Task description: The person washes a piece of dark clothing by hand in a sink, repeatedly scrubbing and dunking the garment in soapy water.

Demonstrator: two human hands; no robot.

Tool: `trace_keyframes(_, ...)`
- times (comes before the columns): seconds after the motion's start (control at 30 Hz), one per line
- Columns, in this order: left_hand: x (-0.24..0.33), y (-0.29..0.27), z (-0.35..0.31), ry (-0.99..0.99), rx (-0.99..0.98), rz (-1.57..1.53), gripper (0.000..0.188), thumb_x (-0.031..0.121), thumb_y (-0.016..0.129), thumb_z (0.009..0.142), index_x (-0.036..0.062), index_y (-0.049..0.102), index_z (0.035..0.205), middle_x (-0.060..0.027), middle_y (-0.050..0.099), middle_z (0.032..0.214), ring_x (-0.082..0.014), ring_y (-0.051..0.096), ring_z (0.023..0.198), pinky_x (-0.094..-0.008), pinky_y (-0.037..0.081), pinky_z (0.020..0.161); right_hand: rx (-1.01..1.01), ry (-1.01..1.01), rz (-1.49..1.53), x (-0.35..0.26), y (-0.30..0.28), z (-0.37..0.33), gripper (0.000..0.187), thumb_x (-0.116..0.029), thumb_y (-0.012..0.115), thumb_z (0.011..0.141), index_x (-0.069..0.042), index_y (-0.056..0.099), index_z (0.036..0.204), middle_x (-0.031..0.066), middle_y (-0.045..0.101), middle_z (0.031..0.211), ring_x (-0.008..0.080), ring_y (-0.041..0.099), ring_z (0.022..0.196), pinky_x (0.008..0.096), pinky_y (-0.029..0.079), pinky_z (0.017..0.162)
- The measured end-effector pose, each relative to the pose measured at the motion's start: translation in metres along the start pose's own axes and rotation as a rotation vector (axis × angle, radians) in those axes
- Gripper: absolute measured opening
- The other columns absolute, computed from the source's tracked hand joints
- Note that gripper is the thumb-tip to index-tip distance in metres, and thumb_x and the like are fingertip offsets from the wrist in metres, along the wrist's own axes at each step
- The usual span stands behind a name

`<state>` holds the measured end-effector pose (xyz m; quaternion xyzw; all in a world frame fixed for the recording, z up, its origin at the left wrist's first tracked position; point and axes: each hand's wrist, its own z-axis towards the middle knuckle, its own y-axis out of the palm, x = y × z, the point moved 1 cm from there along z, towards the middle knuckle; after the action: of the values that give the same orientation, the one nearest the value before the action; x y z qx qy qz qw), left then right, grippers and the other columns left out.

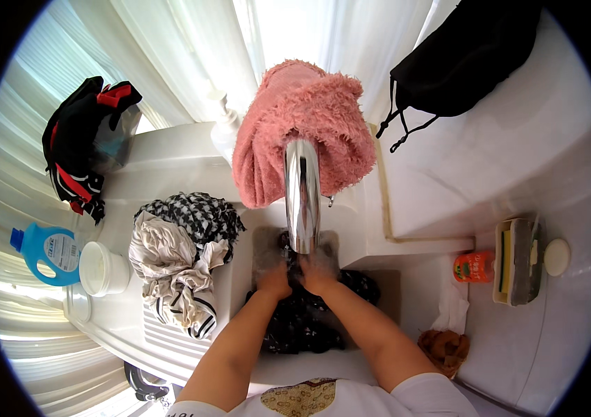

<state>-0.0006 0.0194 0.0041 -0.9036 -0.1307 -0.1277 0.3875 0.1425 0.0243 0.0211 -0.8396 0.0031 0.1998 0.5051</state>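
Observation:
Black cloth with small pale specks (302, 320) lies bunched in the sink basin, part of it under the spout of the chrome faucet (302, 208). My left hand (273, 281) is closed on this cloth, left of the spout. Just right of it, my right hand (318, 275) grips the same cloth, its fingertips partly hidden by the spout and a whitish blur like splashing water. Behind the faucet's spout hangs a fluffy pink towel (302, 125), draped over its base.
Left of the basin, a beige garment (170, 260) and black-and-white cloth (205, 215) lie on the ribbed washboard (163, 330). Beyond are a white tub (104, 269) and blue detergent bottle (52, 254). At right are an orange-red container (473, 267) and a sponge holder (518, 260).

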Motion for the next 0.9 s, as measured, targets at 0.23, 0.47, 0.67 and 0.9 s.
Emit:
trace_keyframes(0.23,0.002,0.016,0.019,0.065,0.604,-0.950,0.080,0.035,0.067,0.079,0.0116,0.027,0.143,-0.0209,0.040,0.136,-0.0337,0.041,0.123,-0.0406,0.034,0.101,0.617,0.362,0.542,0.001,0.041,0.016,0.073,-0.024,0.069,0.074,-0.015,0.035,0.138,0.0230,0.041,0.129,0.0402,0.042,0.119,0.0443,0.038,0.096)
trace_keyframes(0.47,-0.010,-0.009,-0.007,0.019,-0.027,-1.955,0.055,0.041,0.062,0.085,0.0094,0.047,0.127,-0.0125,0.056,0.114,-0.0249,0.059,0.098,-0.0392,0.050,0.083,0.257,0.019,0.838,-0.043,0.002,-0.033,0.033,-0.016,0.069,0.065,0.001,0.062,0.092,0.0195,0.065,0.081,0.0291,0.064,0.069,0.0367,0.049,0.066)
trace_keyframes(0.67,0.008,0.015,-0.039,-0.044,-0.202,-2.090,0.025,0.033,0.053,0.090,0.0098,0.061,0.095,-0.0055,0.064,0.082,-0.0202,0.063,0.069,-0.0338,0.053,0.063,0.808,-0.093,0.759,-0.050,-0.019,-0.053,0.030,-0.020,0.076,0.062,-0.002,0.055,0.076,0.0225,0.051,0.108,0.0400,0.053,0.097,0.0403,0.045,0.080)
trace_keyframes(0.9,0.005,0.067,-0.041,0.458,0.114,-2.568,0.032,0.030,0.045,0.092,0.0093,0.056,0.113,-0.0101,0.060,0.107,-0.0210,0.061,0.094,-0.0340,0.052,0.079,0.846,-0.388,0.672,-0.085,-0.006,-0.079,0.025,-0.020,0.071,0.063,-0.001,0.055,0.066,0.0191,0.059,0.100,0.0379,0.056,0.093,0.0425,0.046,0.081)
